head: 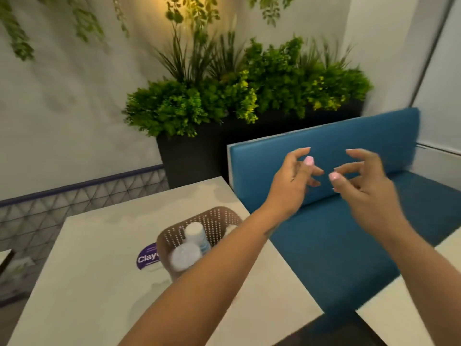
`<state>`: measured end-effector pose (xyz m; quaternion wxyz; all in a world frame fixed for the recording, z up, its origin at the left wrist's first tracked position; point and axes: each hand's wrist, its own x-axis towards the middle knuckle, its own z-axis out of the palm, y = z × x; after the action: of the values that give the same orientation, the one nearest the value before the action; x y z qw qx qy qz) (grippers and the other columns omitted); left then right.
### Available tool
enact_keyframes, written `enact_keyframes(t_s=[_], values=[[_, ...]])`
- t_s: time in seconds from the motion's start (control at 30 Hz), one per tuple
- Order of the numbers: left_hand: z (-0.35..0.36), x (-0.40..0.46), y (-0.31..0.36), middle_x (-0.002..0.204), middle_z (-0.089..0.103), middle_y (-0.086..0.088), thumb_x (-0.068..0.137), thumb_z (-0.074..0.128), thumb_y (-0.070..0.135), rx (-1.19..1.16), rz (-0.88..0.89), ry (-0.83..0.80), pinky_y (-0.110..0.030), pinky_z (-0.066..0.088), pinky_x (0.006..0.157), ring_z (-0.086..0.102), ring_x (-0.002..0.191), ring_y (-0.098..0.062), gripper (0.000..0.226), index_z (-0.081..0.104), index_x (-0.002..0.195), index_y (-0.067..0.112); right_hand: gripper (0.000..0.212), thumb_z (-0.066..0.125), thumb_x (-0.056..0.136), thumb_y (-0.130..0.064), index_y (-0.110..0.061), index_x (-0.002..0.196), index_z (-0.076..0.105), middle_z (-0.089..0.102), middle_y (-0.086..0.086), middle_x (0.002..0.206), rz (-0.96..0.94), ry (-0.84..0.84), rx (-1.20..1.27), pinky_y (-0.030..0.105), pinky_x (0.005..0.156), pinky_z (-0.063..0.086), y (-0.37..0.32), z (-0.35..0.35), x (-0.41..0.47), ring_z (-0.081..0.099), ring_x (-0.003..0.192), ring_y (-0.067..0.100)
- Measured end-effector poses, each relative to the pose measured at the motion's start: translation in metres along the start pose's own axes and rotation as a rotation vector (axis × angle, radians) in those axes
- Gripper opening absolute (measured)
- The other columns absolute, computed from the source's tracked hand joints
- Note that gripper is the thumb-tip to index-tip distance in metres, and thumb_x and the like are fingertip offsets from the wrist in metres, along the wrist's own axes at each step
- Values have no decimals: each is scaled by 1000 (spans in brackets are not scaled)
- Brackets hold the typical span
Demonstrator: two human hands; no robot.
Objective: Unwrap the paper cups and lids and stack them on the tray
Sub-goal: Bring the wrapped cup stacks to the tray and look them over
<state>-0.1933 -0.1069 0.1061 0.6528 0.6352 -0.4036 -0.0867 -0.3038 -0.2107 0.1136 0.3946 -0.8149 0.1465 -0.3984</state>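
Observation:
Both my hands are raised in the air in front of the blue bench backrest, close together and facing each other. My left hand [291, 181] has loosely curled fingers and holds nothing. My right hand [366, 181] mirrors it, fingers loosely bent, also empty. The fingertips of the two hands are a small gap apart. No paper cups, lids, wrapping or tray show in this view.
A pale table [99, 283] lies lower left, under my left forearm. On it stands a brown perforated basket [214, 218] with white bottles [193, 233] and a purple round sticker [147, 257]. A blue bench [336, 245] fills the right. A black planter [197, 158] with greenery stands behind. Another pale tabletop [411, 308] sits lower right.

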Motion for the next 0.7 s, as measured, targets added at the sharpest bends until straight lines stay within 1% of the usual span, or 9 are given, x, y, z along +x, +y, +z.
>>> enact_keyframes(t_s=[0.07,0.17,0.23,0.3,0.37,0.43,0.53,0.6,0.7], values=[[-41,5,-14,100,65,7,99,39,42,41,-44,23,-31,51,75,65,82,-10,41,40,135,22,47,66,86,-32,-33,126,41,61,-8,105,22,-71,2,30,68,46,-6,42,8,63,73,17],[-100,11,-34,111,61,-1,100,48,32,121,-120,67,-31,49,72,64,83,-8,41,38,137,19,52,70,83,-34,-32,126,42,58,-11,107,66,-189,11,29,70,47,-16,101,14,61,71,15],[-137,12,-44,118,60,-7,100,48,29,161,-167,108,-31,49,72,62,83,-5,39,40,136,18,54,71,82,-36,-32,127,42,56,-12,109,82,-272,1,28,70,46,-22,138,16,61,71,13],[-169,8,-51,120,59,-6,101,46,28,185,-220,125,-29,50,74,60,83,-3,32,43,132,19,54,72,81,-37,-31,127,44,55,-11,112,96,-347,-14,30,75,47,-26,172,16,61,73,12],[-195,3,-60,117,58,0,102,41,30,198,-293,121,-31,51,79,58,86,-3,22,45,123,24,53,71,80,-40,-30,126,45,54,-10,116,109,-429,-48,32,80,48,-27,205,15,61,79,13],[-216,-4,-72,113,57,4,103,36,32,202,-370,130,-35,51,85,57,92,-5,19,45,118,26,55,71,80,-42,-29,127,46,52,-9,123,125,-531,-100,31,83,47,-25,236,13,59,91,12],[-238,-13,-95,114,57,3,103,35,27,204,-485,168,-39,49,90,56,98,-12,20,48,118,24,61,72,79,-42,-23,131,46,49,-4,131,152,-709,-195,30,84,45,-20,278,4,55,102,13],[-248,-19,-110,117,58,0,101,38,19,196,-558,183,-38,46,90,55,104,-15,23,49,120,22,66,70,78,-45,-20,133,43,47,1,132,161,-803,-318,34,87,45,-14,305,-2,53,110,20],[-257,-27,-127,123,58,-2,98,39,14,192,-636,187,-33,42,88,54,111,-17,29,51,124,18,72,69,77,-48,-15,133,39,44,8,132,194,-887,-471,41,93,46,-3,338,-14,52,115,28]])
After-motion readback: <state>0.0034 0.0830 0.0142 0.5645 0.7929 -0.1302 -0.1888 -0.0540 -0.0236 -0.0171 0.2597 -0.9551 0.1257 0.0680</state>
